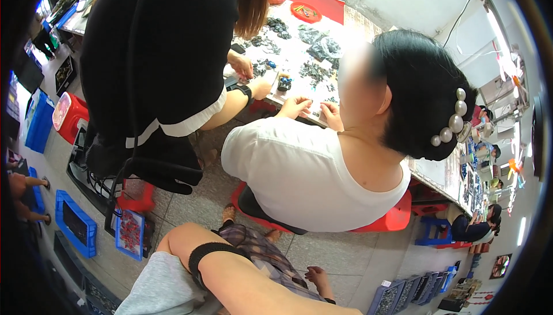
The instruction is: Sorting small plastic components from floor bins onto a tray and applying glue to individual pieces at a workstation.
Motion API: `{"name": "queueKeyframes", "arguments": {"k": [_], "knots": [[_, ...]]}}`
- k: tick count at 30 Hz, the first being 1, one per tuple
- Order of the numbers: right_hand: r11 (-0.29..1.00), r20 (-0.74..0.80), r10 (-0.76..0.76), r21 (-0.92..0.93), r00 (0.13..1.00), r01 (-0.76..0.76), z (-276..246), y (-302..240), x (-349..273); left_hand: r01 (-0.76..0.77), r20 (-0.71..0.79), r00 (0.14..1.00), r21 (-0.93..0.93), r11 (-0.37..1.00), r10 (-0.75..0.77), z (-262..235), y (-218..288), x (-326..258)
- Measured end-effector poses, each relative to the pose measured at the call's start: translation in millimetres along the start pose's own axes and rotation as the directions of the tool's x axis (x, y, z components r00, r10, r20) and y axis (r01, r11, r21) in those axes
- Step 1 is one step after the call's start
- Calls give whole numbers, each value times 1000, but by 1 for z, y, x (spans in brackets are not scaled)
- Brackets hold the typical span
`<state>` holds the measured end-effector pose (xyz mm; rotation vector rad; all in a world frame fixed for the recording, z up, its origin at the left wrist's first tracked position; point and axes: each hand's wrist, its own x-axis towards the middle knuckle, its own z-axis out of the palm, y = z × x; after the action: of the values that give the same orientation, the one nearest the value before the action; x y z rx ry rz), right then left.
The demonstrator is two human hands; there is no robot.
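My right hand (pixel 317 277) hangs low over the tiled floor beside a plaid garment (pixel 259 254), its fingers loosely apart and nothing seen in them. Across the lower edge runs my bent left arm (pixel 247 277), with a grey sleeve (pixel 155 289) and a black gathered band (pixel 201 254) around it. My left hand lies outside the picture. Both hands are away from the white worktable (pixel 288 12). There, a seated co-worker in a white top (pixel 305 171) pinches something small in both hands. A standing co-worker in black (pixel 155 55) reaches over the same table.
Piles of small black parts (pixel 314 73) and a red round tray (pixel 305 12) lie on the table. A red stool (pixel 380 214) is under the seated person. Blue crates (pixel 75 223) stand on the left floor, grey bins (pixel 412 292) at lower right. Other people sit farther right.
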<state>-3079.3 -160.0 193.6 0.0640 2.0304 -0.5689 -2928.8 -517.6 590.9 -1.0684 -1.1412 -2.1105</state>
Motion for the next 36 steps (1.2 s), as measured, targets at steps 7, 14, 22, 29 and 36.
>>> {"name": "queueKeyframes", "arguments": {"k": [7,14,22,29,36], "knots": [[1000,9,-13,-9,1000,13,0,14,9,3,44,999,62,998,-5,2,4,0],[1000,-7,15,-11,1000,-15,0,5,1,40,139,988,165,985,-64,-11,16,10],[999,40,1,-51,999,1,4,-5,8,-270,310,944,538,799,111,-14,9,8],[1000,67,-14,-8,998,15,2,3,16,70,-146,972,929,364,186,29,17,17],[1000,37,-2,-29,999,3,-3,0,18,252,-253,968,967,18,6,44,38,25]]}}
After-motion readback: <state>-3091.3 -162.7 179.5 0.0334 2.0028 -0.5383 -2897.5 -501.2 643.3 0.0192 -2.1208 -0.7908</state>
